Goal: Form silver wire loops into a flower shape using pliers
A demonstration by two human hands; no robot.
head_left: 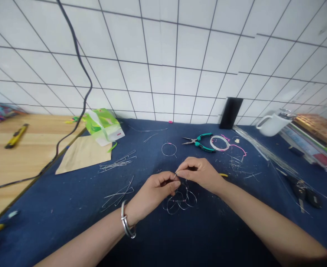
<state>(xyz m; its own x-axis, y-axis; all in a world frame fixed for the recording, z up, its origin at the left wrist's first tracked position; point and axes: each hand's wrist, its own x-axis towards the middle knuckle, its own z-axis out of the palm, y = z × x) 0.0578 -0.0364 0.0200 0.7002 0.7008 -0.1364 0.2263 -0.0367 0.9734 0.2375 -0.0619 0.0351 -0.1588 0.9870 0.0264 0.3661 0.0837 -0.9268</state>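
My left hand (pixel 155 189), with a silver bangle (pixel 126 219) at the wrist, is closed in a pinch on a thin wire. My right hand (pixel 200 172) pinches the same wire (pixel 176 174) from the other side, so the fingertips almost meet. Below them hangs or lies a cluster of joined wire rings (pixel 180 203); whether it rests on the cloth I cannot tell. Beyond my hands, a single wire ring (pixel 169 149) with tiny pink bits lies flat. Long-nose pliers (pixel 199 142) with teal handles lie behind my right hand, jaws pointing left.
Cut wires (pixel 118 162) lie left on the dark blue cloth (pixel 77 207), near brown paper (pixel 82 154) and a green packet (pixel 103 126). On the right are a white coil (pixel 219 149) with pink cord, long wires (pixel 266 152), keys (pixel 300 193) and a white mug (pixel 273 124). A tiled wall stands behind.
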